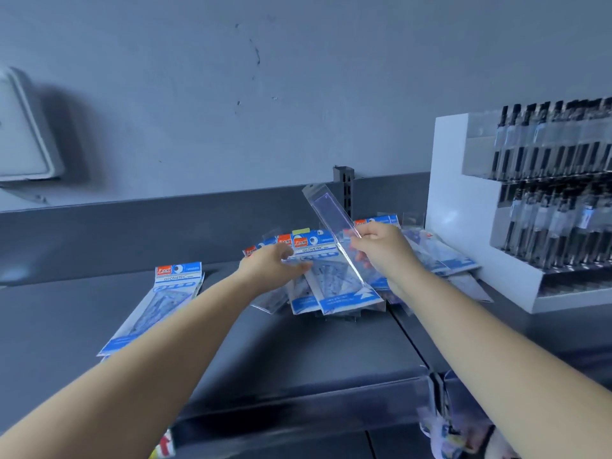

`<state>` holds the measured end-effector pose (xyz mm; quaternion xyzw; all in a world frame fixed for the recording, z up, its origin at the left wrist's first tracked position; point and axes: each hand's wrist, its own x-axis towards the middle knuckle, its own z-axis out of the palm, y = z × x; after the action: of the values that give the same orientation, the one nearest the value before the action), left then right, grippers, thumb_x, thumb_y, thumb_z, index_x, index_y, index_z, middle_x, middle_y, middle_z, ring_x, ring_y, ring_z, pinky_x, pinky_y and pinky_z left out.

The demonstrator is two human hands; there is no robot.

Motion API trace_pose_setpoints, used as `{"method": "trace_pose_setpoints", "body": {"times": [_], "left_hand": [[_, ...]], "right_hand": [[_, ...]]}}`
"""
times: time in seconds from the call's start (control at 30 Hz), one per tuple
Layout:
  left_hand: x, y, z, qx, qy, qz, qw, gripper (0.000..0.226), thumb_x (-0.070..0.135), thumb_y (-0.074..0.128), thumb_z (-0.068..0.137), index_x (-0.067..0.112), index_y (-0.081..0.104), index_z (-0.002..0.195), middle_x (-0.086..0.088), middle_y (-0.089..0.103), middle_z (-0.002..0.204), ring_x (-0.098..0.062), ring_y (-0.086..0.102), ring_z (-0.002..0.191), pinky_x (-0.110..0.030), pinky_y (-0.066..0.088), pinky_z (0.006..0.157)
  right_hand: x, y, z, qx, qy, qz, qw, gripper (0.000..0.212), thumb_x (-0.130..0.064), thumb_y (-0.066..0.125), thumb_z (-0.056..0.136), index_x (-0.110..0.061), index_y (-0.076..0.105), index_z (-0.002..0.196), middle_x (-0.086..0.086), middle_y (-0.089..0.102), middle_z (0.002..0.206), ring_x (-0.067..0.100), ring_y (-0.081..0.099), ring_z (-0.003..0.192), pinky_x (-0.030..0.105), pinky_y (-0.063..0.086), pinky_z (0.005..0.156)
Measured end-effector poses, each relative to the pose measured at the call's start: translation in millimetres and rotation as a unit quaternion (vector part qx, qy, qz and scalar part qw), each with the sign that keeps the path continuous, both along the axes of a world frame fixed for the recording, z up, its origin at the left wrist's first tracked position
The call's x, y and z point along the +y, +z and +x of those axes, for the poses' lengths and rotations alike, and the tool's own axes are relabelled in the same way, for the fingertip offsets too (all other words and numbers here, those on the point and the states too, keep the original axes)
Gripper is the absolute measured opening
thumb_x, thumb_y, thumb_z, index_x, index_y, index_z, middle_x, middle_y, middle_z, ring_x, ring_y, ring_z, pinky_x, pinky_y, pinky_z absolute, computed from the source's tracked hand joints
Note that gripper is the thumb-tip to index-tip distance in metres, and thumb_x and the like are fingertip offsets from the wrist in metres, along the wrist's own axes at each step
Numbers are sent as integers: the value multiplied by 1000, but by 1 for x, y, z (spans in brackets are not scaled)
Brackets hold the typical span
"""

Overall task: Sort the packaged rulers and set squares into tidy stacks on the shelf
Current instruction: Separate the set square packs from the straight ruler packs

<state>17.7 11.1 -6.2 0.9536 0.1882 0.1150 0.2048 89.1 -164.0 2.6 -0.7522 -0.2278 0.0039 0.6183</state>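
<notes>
Rulers and set squares: a loose, fanned-out heap of blue-and-white geometry packs lies on the dark shelf near its back wall, the packs overlapping at different angles.
Clear ruler pack: a long transparent sleeve is lifted above the heap, tilted so its hang-tab end points up and to the left and its lower end reaches down to the right over the packs.
Right hand: the right hand grips the clear ruler pack about midway along its length, its fingers curled round the edge of the sleeve.
Left hand: the left hand reaches onto the left side of the heap, palm down; its fingers are bent over the top packs and the thumb points right across one of them, but whether they actually pinch a pack cannot be told.
Sorted stack: one separate stack of the same blue-and-white packs lies flat on the shelf well to the left of the heap, its header end toward the wall.
Pen display: a white stepped stand holding rows of dark pens stands on the shelf just right of the heap.
Wall box: a pale, blurred box is mounted on the grey wall at upper left.
</notes>
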Motion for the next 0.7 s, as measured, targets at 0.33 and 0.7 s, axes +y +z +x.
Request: {"method": "trace_pose_setpoints", "body": {"times": [0.33,0.7], "left_hand": [[-24,-8,5,23,98,1,995,57,72,59,70,18,43,59,2,48,66,-22,49,81,-31,30,72],[-17,-9,-6,-11,128,-120,984,35,44,69,80,14,53,78,2,43,57,-11,38,48,-21,31,44]], "right_hand": [[-4,-13,0,40,35,82,995,15,-4,53,90,-17,59,87,0,65,77,10,55,57,25,46,58],[-5,-12,-6,38,54,42,997,10,-5,54,90,-12,60,95,1,63,77,13,58,61,23,51,60]]}}
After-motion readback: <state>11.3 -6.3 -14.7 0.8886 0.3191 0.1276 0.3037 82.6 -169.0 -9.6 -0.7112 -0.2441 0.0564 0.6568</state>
